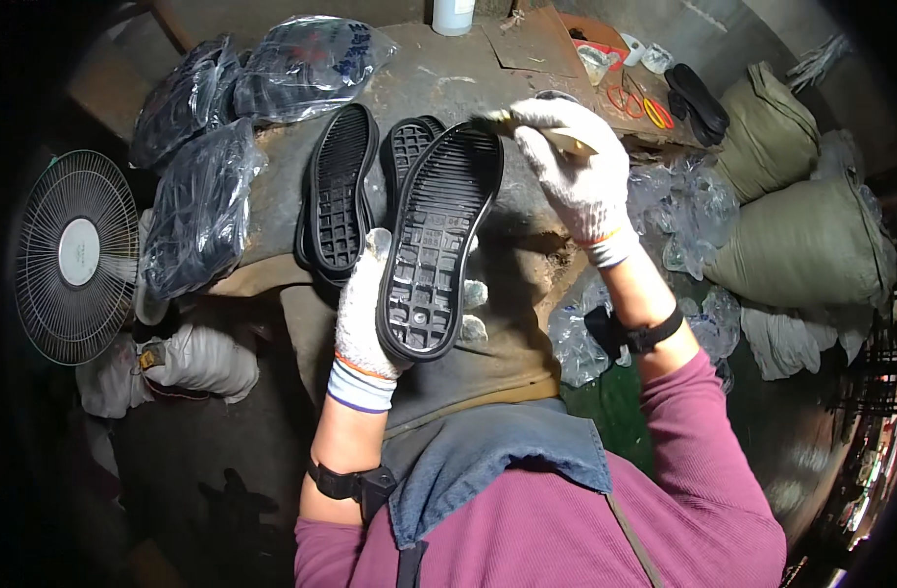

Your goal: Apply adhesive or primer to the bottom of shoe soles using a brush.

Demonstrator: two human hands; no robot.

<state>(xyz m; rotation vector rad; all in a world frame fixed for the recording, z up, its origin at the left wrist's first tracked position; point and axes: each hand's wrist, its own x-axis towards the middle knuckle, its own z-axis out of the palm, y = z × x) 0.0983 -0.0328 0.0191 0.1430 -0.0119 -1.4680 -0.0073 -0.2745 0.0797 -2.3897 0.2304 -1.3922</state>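
Observation:
My left hand [365, 314], in a white knit glove, holds a black rubber shoe sole [436, 240] from underneath, tread side facing me and toe pointing away. My right hand [576, 171], also gloved, grips a small brush [556, 137] with a pale wooden handle. Its bristle end touches the toe edge of the held sole. Two more black soles [340, 191] lie tread-up on the worn workbench [448, 78] just left of the held one.
Clear plastic bags of black soles [306, 64] are piled at the bench's left. A standing fan [76, 255] is at far left. A white bottle [453, 15], scissors [639, 103] and olive sacks [801, 245] sit at the back and right.

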